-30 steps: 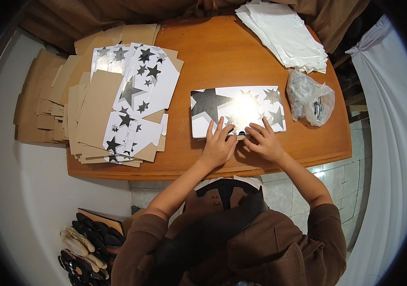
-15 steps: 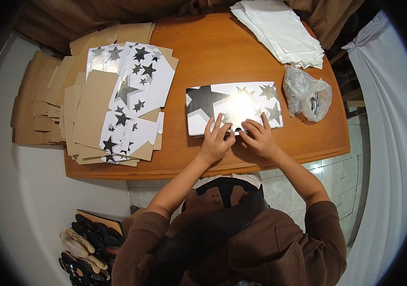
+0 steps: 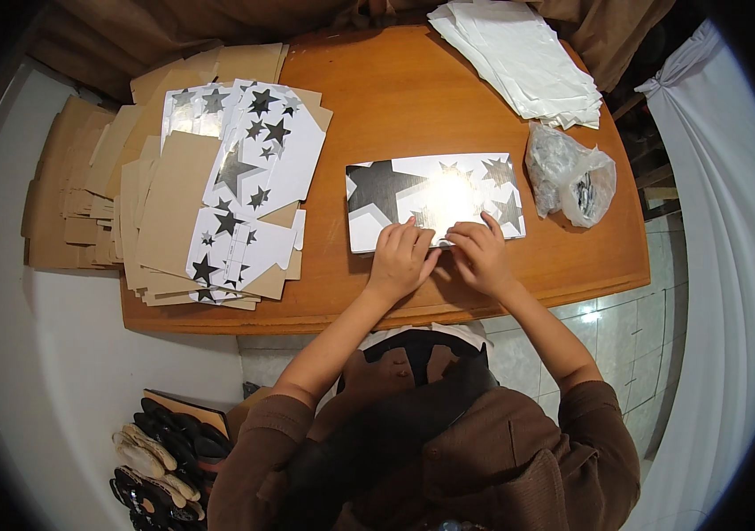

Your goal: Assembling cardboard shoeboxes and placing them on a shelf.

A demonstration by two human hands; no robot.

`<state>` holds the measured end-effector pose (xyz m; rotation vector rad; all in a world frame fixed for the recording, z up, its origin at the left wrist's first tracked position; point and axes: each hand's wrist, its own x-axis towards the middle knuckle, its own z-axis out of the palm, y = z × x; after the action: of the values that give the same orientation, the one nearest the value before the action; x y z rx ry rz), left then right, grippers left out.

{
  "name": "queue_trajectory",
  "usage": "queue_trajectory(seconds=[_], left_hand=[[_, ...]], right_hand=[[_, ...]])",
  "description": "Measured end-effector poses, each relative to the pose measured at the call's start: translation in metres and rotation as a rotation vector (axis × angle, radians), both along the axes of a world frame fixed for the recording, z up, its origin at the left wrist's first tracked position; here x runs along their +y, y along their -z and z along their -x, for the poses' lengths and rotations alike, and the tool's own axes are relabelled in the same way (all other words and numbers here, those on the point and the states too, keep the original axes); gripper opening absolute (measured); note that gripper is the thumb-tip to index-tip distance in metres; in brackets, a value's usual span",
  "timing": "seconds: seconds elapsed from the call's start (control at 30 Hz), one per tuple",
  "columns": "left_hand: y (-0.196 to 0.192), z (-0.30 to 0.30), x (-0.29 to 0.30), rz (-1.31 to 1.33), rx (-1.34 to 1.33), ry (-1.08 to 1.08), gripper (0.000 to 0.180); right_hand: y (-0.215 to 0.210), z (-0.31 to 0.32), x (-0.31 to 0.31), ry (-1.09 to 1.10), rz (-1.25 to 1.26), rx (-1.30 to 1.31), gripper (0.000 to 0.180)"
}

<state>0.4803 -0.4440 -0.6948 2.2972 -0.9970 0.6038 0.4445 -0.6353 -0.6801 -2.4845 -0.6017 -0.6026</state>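
A white cardboard box (image 3: pixel 388 188) printed with grey and silver stars lies closed on the wooden table in front of me, glare shining off its lid. At the middle of its near edge, my left hand (image 3: pixel 401 258) is closed, with curled fingers on the lid and the thumb down by the front side. Close beside it, my right hand (image 3: pixel 482 257) grips the same edge in a like way, fingers bent over the top. Both hands hide the middle of the front side.
On the left, flat star-printed cardboard blanks (image 3: pixel 293 168) lie over stacked brown cardboard (image 3: pixel 174 199). A clear plastic bag (image 3: pixel 585 190) with small contents sits right of the box, with white paper sheets (image 3: pixel 519 62) behind it. Several shoes (image 3: pixel 152 469) are piled low at the left.
My fingers have curled in from lying stretched over the lid, and both hands have drawn together at the box's near edge. The box has hardly moved.
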Motion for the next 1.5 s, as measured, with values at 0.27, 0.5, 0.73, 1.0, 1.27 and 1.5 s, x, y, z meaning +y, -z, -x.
queue_trajectory(seconds=[0.27, 0.5, 0.73, 1.0, 1.27, 1.5], left_hand=[[-0.018, -0.026, -0.013, -0.141, 0.109, 0.081, 0.077], [-0.012, -0.032, -0.018, -0.215, 0.167, 0.096, 0.077], [-0.005, -0.031, -0.019, -0.178, 0.111, 0.108, 0.069], [-0.008, -0.039, -0.013, -0.273, 0.033, 0.127, 0.07], [-0.026, -0.071, 0.025, -0.288, -0.159, -0.025, 0.091], [-0.009, -0.084, 0.043, -0.297, -0.194, -0.211, 0.076]], right_hand=[[-0.026, -0.077, -0.045, 0.157, 0.138, 0.083, 0.03], [-0.013, -0.123, -0.048, 0.229, 0.305, 0.259, 0.033], [-0.012, -0.121, -0.042, 0.217, 0.249, 0.266, 0.029], [-0.01, -0.116, -0.045, 0.19, 0.256, 0.264, 0.033], [-0.026, -0.067, -0.025, 0.543, 0.248, 0.484, 0.035], [-0.036, -0.015, 0.009, 0.655, 0.009, 0.622, 0.036]])
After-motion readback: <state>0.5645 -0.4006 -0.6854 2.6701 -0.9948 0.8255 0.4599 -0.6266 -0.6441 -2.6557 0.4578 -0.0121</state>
